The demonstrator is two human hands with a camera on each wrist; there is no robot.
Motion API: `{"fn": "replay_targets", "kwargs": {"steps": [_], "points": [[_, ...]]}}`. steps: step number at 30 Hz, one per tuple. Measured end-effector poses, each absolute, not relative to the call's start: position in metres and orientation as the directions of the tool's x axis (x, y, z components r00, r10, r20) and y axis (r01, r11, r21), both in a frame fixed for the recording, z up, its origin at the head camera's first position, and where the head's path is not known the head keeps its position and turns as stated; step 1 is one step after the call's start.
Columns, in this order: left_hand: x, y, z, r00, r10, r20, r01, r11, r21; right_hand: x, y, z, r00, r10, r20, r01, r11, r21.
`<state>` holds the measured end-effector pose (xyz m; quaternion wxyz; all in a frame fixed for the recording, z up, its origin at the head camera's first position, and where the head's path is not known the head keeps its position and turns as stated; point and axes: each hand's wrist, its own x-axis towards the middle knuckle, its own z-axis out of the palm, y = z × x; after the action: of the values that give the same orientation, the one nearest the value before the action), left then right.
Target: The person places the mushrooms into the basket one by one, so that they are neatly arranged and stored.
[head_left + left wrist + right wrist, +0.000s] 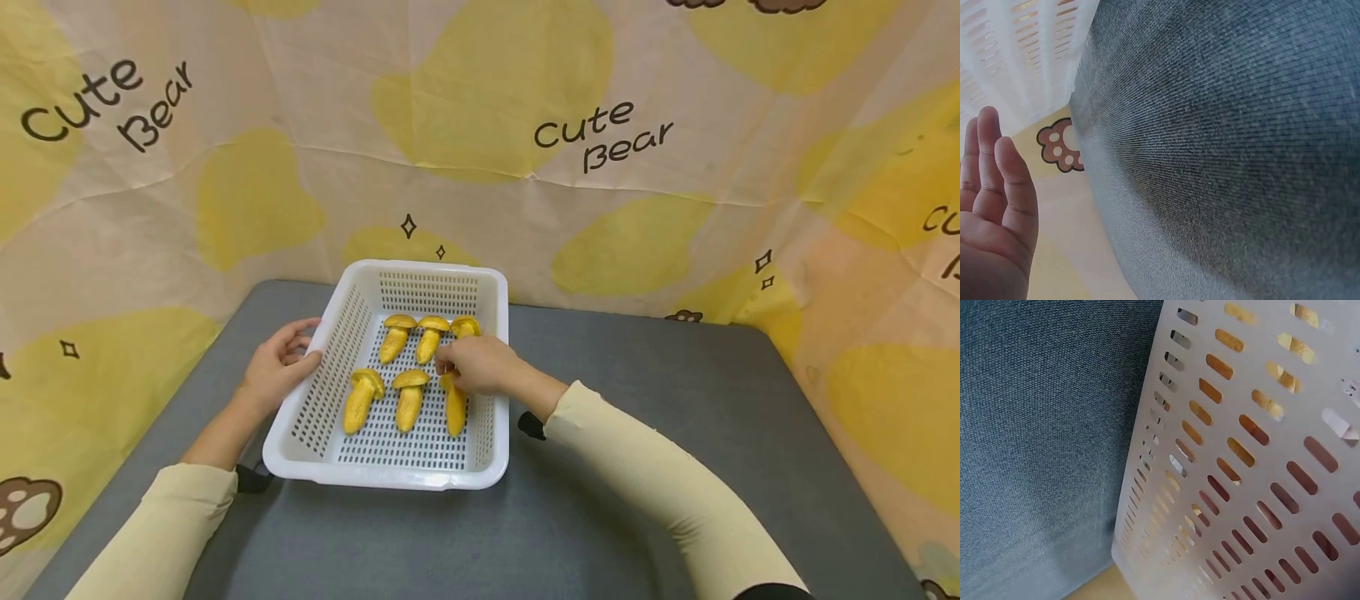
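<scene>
A white slotted plastic basket holds several yellow mushrooms, set in two rows. My right hand reaches inside it on the right, thumb and fingers bent down at the upper end of the front-right mushroom, whose cap the hand hides. Just behind the hand lies the back-right mushroom, partly covered. Beside these are the front-middle mushroom and the front-left mushroom. My left hand stays at the basket's outer left side, fingers relaxed near the wall; in the left wrist view its fingers extend fairly straight.
The basket stands on a grey cloth-covered table, near its back edge. A yellow and cream printed curtain hangs behind and along the sides. In the right wrist view, the slotted basket wall blocks most of the inside.
</scene>
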<state>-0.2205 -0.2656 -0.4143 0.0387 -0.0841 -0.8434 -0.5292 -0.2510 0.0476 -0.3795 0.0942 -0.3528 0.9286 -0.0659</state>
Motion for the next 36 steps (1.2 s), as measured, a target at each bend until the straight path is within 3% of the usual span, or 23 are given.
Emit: {"fn": "replay_targets", "kwargs": {"steps": [12,36], "points": [[-0.2221,-0.2609,-0.4161,-0.983,0.112,0.147,0.181,0.425,0.887,-0.2462,0.0501,-0.3788,-0.760,-0.627,-0.169,-0.614,0.779,-0.130],[-0.2201,-0.2650,-0.4171,-0.985,0.092,0.147,0.173,0.422,0.890,-0.2471,0.0454,-0.3811,-0.764,-0.631,-0.137,-0.617,0.776,-0.132]]}}
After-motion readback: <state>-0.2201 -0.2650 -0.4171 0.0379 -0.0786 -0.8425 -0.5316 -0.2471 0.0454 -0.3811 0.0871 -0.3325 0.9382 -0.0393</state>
